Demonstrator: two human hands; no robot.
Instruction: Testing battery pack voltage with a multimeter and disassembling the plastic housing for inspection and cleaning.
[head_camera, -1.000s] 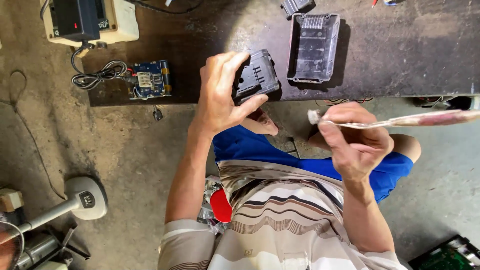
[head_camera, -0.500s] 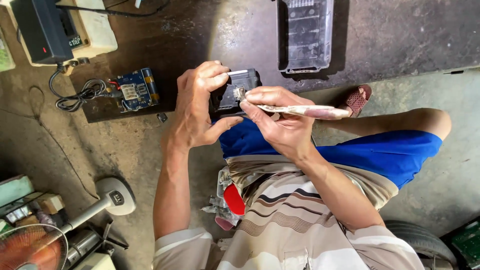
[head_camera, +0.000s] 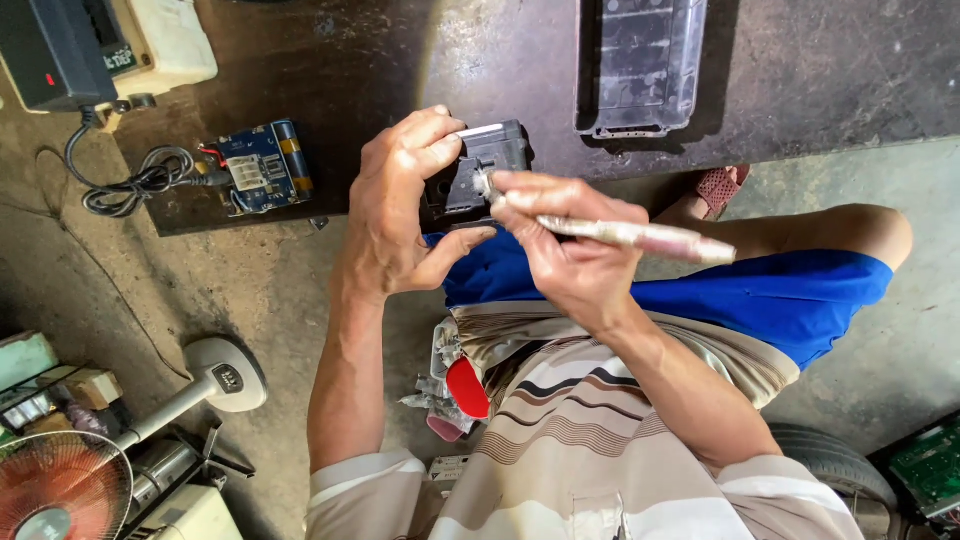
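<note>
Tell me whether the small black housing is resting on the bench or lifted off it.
Lifted. The left hand grips the black housing over the dark bench edge, while the right hand holds a slim tool against it.

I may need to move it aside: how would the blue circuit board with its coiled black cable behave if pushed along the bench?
The blue circuit board lies flat, so it would probably slide, not roll. Its coiled black cable looks floppy and would likely drag. Exposed parts suggest fragility.

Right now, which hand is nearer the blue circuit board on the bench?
Left. The left hand grips the black casing, right of the blue circuit board; the right hand is farther right.
</note>
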